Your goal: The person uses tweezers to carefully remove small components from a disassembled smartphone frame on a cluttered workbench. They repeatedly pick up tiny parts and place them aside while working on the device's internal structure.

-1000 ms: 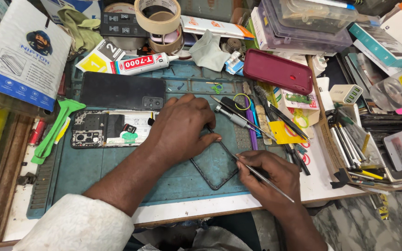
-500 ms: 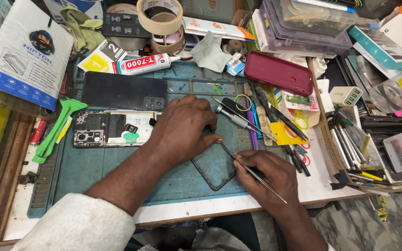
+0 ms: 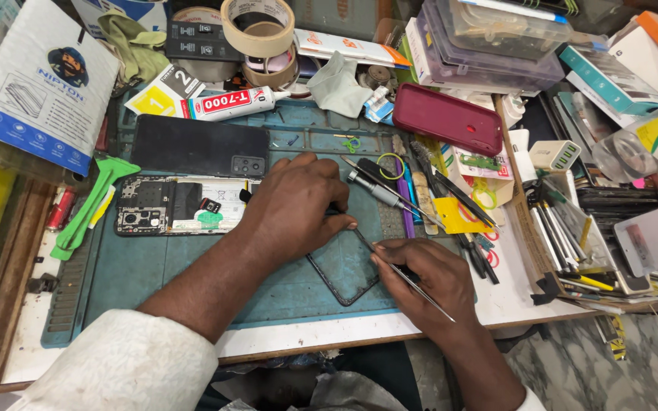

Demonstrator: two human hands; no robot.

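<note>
A: Anything moved since a second ago?
B: Hardly. The left hand [image 3: 295, 209] still presses flat on the phone frame [image 3: 344, 270]; the right hand [image 3: 420, 278], just beside it, still pinches the tweezers [image 3: 401, 270], tip at the frame's edge. The work is steady.

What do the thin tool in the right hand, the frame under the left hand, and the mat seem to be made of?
Thin tool: likely metal, slim with a silvery shine.
Frame: probably plastic, a thin dark matte rim.
Mat: looks like rubber or silicone, dull teal with moulded compartments.
</note>
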